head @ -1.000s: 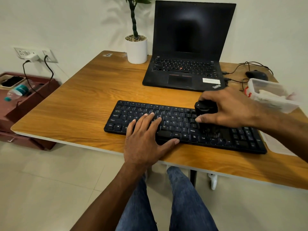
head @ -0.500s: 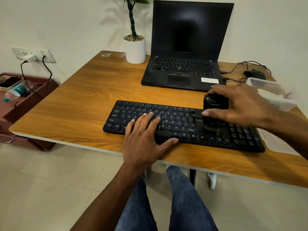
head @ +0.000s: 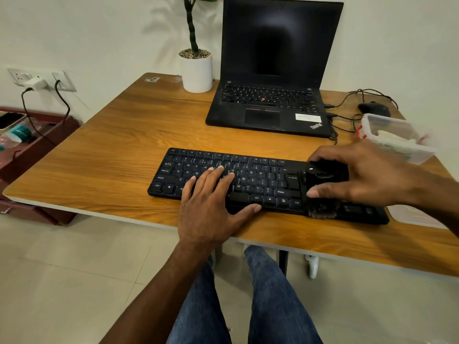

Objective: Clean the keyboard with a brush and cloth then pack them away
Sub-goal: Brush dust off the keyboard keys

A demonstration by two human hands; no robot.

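I am gripping the black brush [head: 323, 184] in my right hand [head: 372, 175], fingers curled over its top and thumb against its near side, bristles touching the keyboard's [head: 248, 180] right-hand keys near the front edge, while my left hand [head: 211, 202] is pressing flat, fingers straight, on the left-centre keys. I am judging the brushing stage as under way: the cloth appears to be lying in the clear container [head: 395, 137] beyond my right hand, so wiping and packing are remaining

Left hand [head: 211, 207] flat, fingers straight, thumb out; right hand [head: 367, 175] curled in grip.
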